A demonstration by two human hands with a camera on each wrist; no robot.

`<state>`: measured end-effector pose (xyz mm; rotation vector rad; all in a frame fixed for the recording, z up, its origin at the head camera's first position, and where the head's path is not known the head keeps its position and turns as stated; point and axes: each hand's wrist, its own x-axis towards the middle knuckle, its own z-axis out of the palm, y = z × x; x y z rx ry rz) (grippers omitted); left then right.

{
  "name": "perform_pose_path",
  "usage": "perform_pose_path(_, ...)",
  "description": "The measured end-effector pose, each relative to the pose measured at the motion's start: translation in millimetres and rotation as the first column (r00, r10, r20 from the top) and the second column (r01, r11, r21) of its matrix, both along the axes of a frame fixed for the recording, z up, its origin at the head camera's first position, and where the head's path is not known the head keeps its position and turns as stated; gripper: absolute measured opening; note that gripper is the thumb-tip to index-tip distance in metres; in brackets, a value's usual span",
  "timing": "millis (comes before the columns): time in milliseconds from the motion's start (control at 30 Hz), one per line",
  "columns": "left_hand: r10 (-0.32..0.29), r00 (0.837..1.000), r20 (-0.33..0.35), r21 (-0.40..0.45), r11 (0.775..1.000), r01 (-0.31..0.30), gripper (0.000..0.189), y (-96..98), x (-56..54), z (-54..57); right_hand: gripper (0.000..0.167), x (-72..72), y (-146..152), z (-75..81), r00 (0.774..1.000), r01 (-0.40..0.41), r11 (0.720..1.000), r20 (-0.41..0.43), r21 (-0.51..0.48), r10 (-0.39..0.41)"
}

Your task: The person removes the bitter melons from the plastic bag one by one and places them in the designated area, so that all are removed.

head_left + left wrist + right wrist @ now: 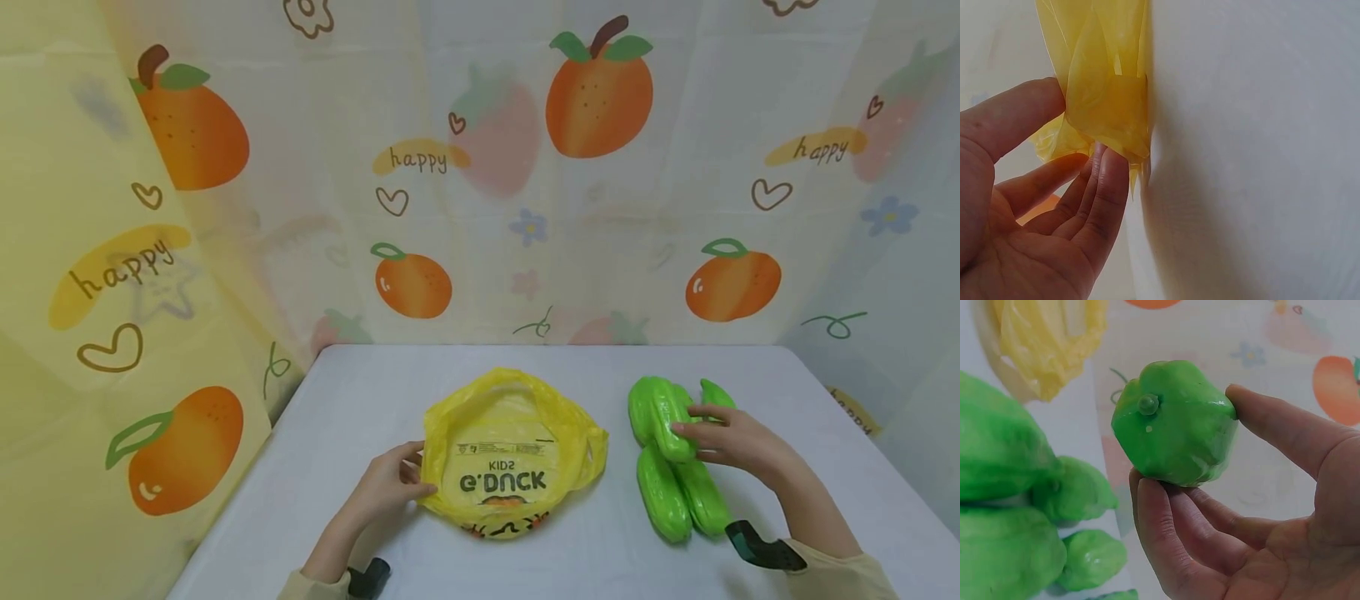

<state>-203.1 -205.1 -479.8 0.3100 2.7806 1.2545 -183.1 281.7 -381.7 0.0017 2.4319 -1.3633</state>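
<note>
A yellow plastic bag (pixel 517 450) with upside-down duck lettering sits in the middle of the table, its mouth spread wide. At its left rim, my left hand (pixel 382 483) holds the thin plastic between thumb and fingers. The left wrist view shows the bag's crumpled edge (pixel 1107 112) hanging between them. My right hand (pixel 738 446) grips a glossy green ridged cucumber-like vegetable (pixel 1175 425), thumb on one side and fingers on the other. It is held end-on to the right wrist camera, over a pile of similar green vegetables (pixel 663 500).
Another green vegetable (pixel 716 392) pokes out behind the right hand. The white tabletop (pixel 360 375) runs back to a fruit-printed curtain (pixel 495 250), and a yellowish curtain (pixel 67 417) hangs along the left side. Dark straps (pixel 765 550) circle the wrists.
</note>
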Motion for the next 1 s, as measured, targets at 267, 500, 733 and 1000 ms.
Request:
perform_pose_path(267, 0.009, 1.000, 0.002, -0.006, 1.000, -0.009, 0.070, -0.2, 1.1, 0.6, 0.083, 4.0, 15, -3.0, 1.000, 0.001, 1.000, 0.009, 0.018, -0.001)
perform_pose_path(500, 0.005, 1.000, 0.001, 0.000, 1.000, -0.005, 0.069, -0.3, 1.4, 0.8, 0.081, 8.2, 34, -7.6, 0.999, 0.013, 0.998, 0.028, 0.057, -0.015)
perform_pose_path(733, 0.017, 1.000, 0.002, -0.011, 1.000, -0.017, 0.069, -0.9, 0.3, -1.0, 0.081, 11.9, 48, -13.5, 0.997, 0.031, 0.996, 0.062, 0.079, -0.036)
perform_pose_path(1000, 0.021, 1.000, 0.007, -0.011, 1.000, -0.021, 0.070, -0.9, 1.4, -1.6, 0.081, 17.7, 60, -26.5, 0.993, 0.054, 0.997, 0.105, 0.060, -0.060)
